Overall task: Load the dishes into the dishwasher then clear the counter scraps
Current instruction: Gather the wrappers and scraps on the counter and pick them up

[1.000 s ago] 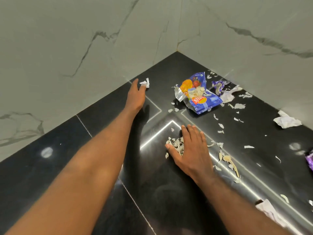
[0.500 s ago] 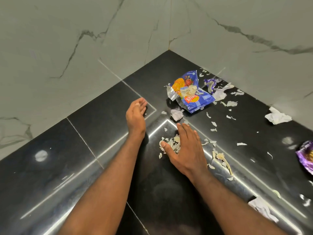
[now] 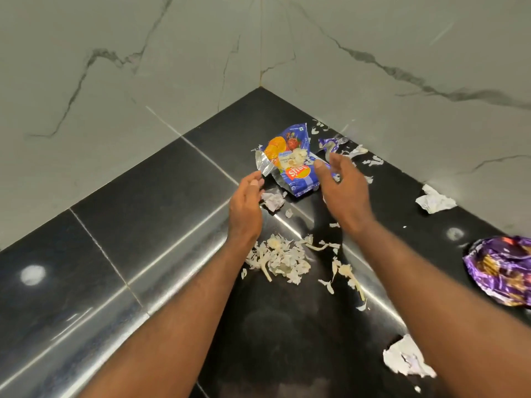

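A blue chip packet (image 3: 290, 165) with peel scraps on it lies in the corner of the black counter (image 3: 149, 214). My left hand (image 3: 247, 205) hovers just left of it, fingers relaxed and holding nothing, next to a small crumpled paper bit (image 3: 273, 200). My right hand (image 3: 343, 188) is raised over the packet's right side with loosely spread fingers, holding nothing. A heap of pale garlic peels (image 3: 280, 258) lies between my forearms. More peels (image 3: 344, 272) trail to the right.
A crumpled purple wrapper (image 3: 501, 271) lies at the right edge. White paper scraps sit at the right (image 3: 434, 200) and front right (image 3: 406, 359). A torn purple wrapper (image 3: 330, 143) and small peel bits lie behind the packet. Marble walls (image 3: 143, 67) close the corner.
My right hand lifted off the peel heap and moved toward the chip packet. My left hand came in from the far left to beside the packet; the paper bit now lies near it.
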